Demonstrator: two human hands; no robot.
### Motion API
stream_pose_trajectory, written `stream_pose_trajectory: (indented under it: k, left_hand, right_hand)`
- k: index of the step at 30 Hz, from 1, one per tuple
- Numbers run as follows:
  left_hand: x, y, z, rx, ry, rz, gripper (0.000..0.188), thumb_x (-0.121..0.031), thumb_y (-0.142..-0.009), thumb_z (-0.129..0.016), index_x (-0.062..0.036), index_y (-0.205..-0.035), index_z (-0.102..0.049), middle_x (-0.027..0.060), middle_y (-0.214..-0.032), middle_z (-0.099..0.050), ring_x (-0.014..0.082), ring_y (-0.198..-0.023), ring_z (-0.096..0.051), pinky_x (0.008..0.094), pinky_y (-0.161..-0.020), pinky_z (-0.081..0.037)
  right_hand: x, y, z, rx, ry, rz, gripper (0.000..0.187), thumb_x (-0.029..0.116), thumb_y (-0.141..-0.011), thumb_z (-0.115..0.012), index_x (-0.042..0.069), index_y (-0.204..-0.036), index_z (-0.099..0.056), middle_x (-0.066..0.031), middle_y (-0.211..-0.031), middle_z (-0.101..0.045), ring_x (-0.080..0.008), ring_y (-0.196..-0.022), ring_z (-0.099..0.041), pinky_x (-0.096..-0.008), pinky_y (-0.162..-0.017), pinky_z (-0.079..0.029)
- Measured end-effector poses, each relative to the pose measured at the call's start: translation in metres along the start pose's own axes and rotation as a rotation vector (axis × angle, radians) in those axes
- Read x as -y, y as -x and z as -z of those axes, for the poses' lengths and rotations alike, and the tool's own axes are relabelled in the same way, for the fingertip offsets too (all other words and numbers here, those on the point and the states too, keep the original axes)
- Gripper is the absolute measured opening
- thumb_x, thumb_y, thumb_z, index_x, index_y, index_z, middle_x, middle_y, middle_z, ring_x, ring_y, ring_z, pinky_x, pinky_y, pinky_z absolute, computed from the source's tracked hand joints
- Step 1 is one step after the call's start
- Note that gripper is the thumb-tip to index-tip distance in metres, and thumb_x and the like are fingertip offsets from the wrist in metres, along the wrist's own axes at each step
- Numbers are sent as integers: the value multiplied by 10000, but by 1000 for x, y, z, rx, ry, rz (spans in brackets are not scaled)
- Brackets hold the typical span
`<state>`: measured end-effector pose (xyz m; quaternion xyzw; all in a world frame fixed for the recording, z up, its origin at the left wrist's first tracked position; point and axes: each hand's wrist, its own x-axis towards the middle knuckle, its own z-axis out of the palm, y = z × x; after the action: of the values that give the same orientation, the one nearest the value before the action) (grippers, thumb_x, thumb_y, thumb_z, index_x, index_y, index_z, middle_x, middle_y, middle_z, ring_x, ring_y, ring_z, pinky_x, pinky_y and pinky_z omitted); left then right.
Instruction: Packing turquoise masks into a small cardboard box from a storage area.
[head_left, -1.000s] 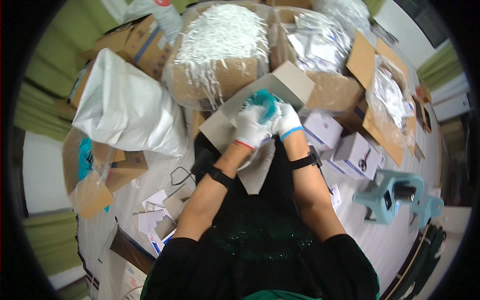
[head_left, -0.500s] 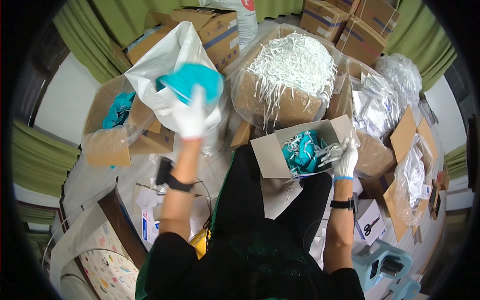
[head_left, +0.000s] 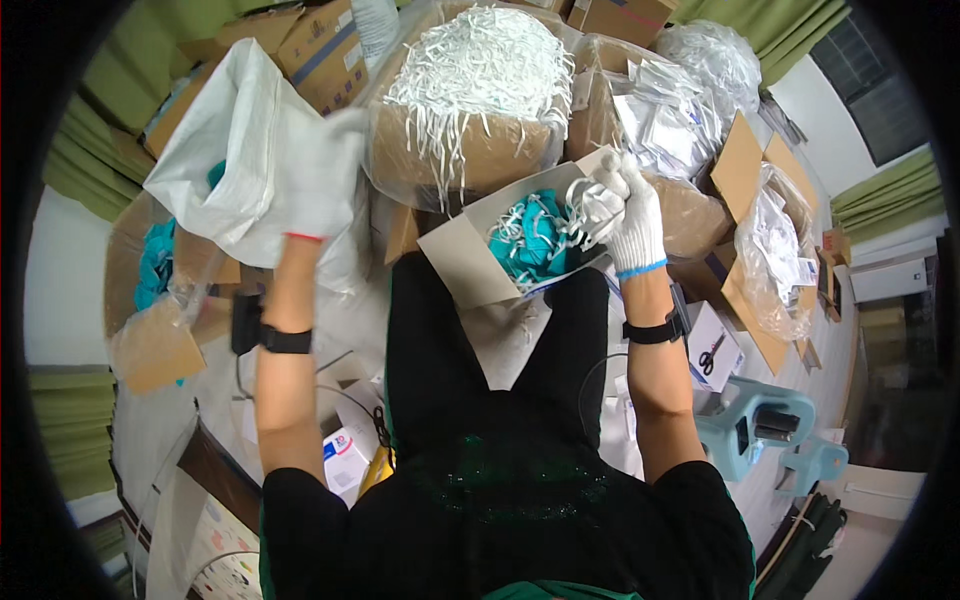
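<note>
My right hand (head_left: pixel 635 222), in a white knit glove with a blue cuff, is closed round a bunch of white elastic straps (head_left: pixel 594 212). Below them a small open carton (head_left: pixel 455 262) rests on my thighs, holding teal masks (head_left: pixel 530 238) tangled with white straps. My left hand (head_left: pixel 318 180), gloved in white with a red cuff, is blurred by motion in front of a large white woven sack (head_left: pixel 200 205). Its fingers are too smeared to read, and no teal shows in it. A bit of teal shows at the sack's mouth.
A large lined box (head_left: pixel 470 150) heaped with white straps stands ahead. Right of it, a box holds white packets (head_left: pixel 665 120); an open carton (head_left: pixel 770 325) has a plastic liner. Teal pieces (head_left: pixel 155 265) fill a box at left. A light-blue stool (head_left: pixel 755 425) stands lower right.
The teal mask that my left hand held over the sack is no longer in that hand. My view has shifted right. My right hand still grips the straps at the carton.
</note>
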<state>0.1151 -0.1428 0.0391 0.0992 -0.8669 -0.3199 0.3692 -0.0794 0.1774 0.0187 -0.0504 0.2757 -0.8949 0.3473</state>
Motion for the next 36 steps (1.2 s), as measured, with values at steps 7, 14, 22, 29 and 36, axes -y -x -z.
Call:
stream_pose_trajectory:
  k: [7,14,22,29,36]
  left_hand:
    - [-53,45,-146,492,886,114,454,-321,-1059,-366,10,-1355,-460,149,-1276,-600,209,-1208,-553,347,-1020,-427]
    - [-85,65,-188,791,1452,740,458,-455,-1028,-413,-60,-1171,-594,28,-1037,-622,109,-949,-608,302,-790,-514]
    - [-98,60,-179,830,1259,552,322,-238,-1019,-507,38,-1150,-607,36,-1011,-629,74,-897,-563,252,-815,-475]
    - [-118,33,-156,989,619,47,291,-267,-970,-566,8,-957,-661,57,-672,-571,132,-673,-559,307,-645,-460]
    - [-114,39,-180,864,-112,-305,248,-230,-941,-474,-13,-956,-594,241,-866,-650,424,-739,-617,453,-689,-512]
  right_hand:
    - [7,10,-21,243,-175,-196,244,257,-1028,-433,94,-868,-519,65,-578,-329,-74,-424,-285,-265,-400,-273]
    - [9,16,-11,237,-143,-136,222,224,-1032,-371,85,-918,-502,54,-609,-345,-68,-432,-297,-265,-407,-283]
    - [14,16,11,136,-164,-62,213,200,-1012,-451,47,-887,-528,56,-586,-332,-70,-431,-286,-256,-382,-282]
    - [17,20,23,205,-215,-97,248,276,-1035,-406,81,-924,-510,59,-591,-315,-70,-436,-269,-258,-398,-241]
    - [9,22,32,-33,-287,-95,264,290,-1009,-480,64,-901,-564,60,-573,-323,-87,-448,-299,-267,-410,-301]
